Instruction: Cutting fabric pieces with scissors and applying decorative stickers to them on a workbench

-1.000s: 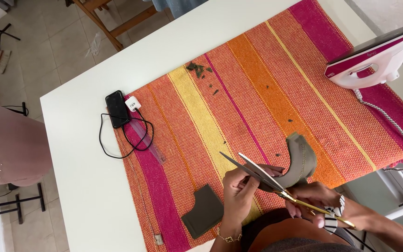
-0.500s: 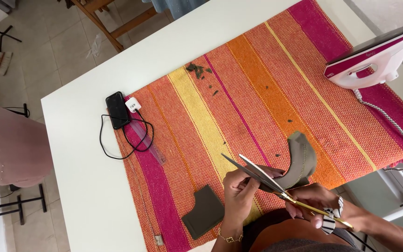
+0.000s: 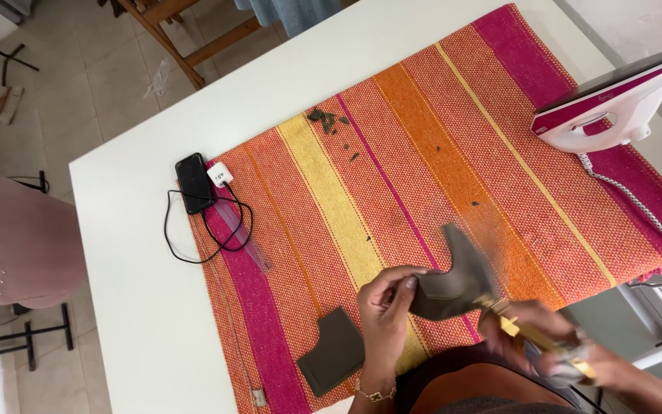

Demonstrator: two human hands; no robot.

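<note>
Scissors (image 3: 530,337) have swung down since a second ago, their blades no longer spread across the grey fabric piece (image 3: 453,276) but blurred at its right edge. Left hand (image 3: 388,310) fingers are clamped on the piece's left end, holding it above the striped mat (image 3: 392,176) at the near side of the white bench (image 3: 131,268). Right hand (image 3: 545,345) is closed round the scissors' gold handles, its outline smeared by motion. A second grey piece (image 3: 335,351) lies flat on the mat, near and left of the left hand. At the mat's left edge rest a black phone (image 3: 194,182), a white charger plug (image 3: 220,175) and a looped black cable (image 3: 193,238). Dark scraps (image 3: 327,121) dot the mat's far side. An iron (image 3: 603,107) stands at far right, its cord (image 3: 637,215) trailing nearer. A pink chair (image 3: 20,238) sits left of the bench.
</note>
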